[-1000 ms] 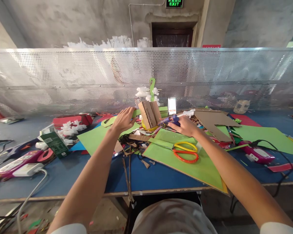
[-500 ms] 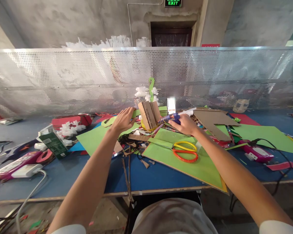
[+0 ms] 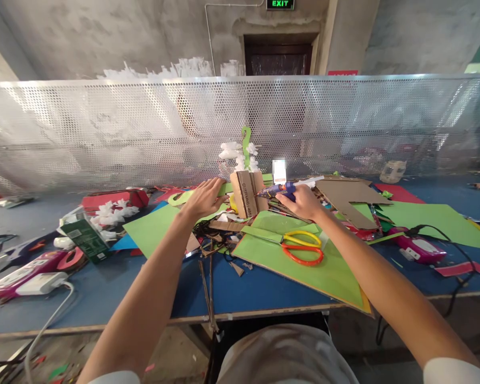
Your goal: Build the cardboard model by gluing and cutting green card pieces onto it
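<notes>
Over blue table (image 3: 260, 290): your right hand (image 3: 305, 202) wrapped round hot-glue gun (image 3: 280, 190), beside printed cardboard (image 3: 244, 194); your left hand (image 3: 203, 198), grip unclear.

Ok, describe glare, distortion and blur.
Head view: pale glare streaks the perforated screen; head view: wide-angle stretch seems to lengthen the forearms; head view: lettering on the cardboard block is partly legible, and the glue gun shows no heavy blur.

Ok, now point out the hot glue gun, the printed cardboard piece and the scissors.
Hot glue gun (image 3: 280, 188): head view, on its body.
Printed cardboard piece (image 3: 245, 194): head view, on its lettered face.
Scissors (image 3: 292, 247): head view, on the orange handle.
</notes>
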{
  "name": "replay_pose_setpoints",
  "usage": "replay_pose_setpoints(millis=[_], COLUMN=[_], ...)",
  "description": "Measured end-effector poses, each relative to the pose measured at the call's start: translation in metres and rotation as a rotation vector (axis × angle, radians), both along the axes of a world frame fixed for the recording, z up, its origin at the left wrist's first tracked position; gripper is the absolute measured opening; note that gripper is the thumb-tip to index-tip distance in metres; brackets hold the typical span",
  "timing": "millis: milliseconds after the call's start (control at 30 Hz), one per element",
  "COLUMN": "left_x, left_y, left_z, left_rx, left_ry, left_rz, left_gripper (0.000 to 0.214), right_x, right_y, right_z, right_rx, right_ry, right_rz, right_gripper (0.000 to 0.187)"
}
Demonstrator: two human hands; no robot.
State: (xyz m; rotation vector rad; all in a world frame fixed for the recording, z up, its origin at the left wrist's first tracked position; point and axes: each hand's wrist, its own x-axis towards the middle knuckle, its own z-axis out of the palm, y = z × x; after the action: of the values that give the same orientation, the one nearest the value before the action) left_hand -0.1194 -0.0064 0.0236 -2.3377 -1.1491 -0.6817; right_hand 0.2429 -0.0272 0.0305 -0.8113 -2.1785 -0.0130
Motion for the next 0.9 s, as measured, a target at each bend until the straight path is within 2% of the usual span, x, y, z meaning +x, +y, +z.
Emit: replay_pose_setpoints(millis=[233, 367, 533, 900], left_x=[0.002, 0.004, 0.007, 0.018], left_y=[0.000, 0.000, 0.000, -0.002], left_z=[0.001, 0.002, 0.000, -0.001], left_rx=[-0.002, 0.006, 0.011, -0.005], left_ry=[0.021, 0.047, 0.068, 0.092], left_rz=[-0.019, -0.025, -0.025, -0.039], left_gripper=[0.041, 0.040, 0.038, 0.041], right_x=[0.000, 0.001, 0.001, 0.001], right_y=[-0.001, -0.002, -0.002, 0.003], right_z=[-0.004, -0.005, -0.006, -0.007], right_rx=[-0.003, -0.038, -0.055, 0.107], right_ry=[0.056, 0.132, 0.171, 0.206], right_rz=[-0.044, -0.012, 0.007, -0.126], right_gripper=[0.043, 0.035, 0.034, 0.038])
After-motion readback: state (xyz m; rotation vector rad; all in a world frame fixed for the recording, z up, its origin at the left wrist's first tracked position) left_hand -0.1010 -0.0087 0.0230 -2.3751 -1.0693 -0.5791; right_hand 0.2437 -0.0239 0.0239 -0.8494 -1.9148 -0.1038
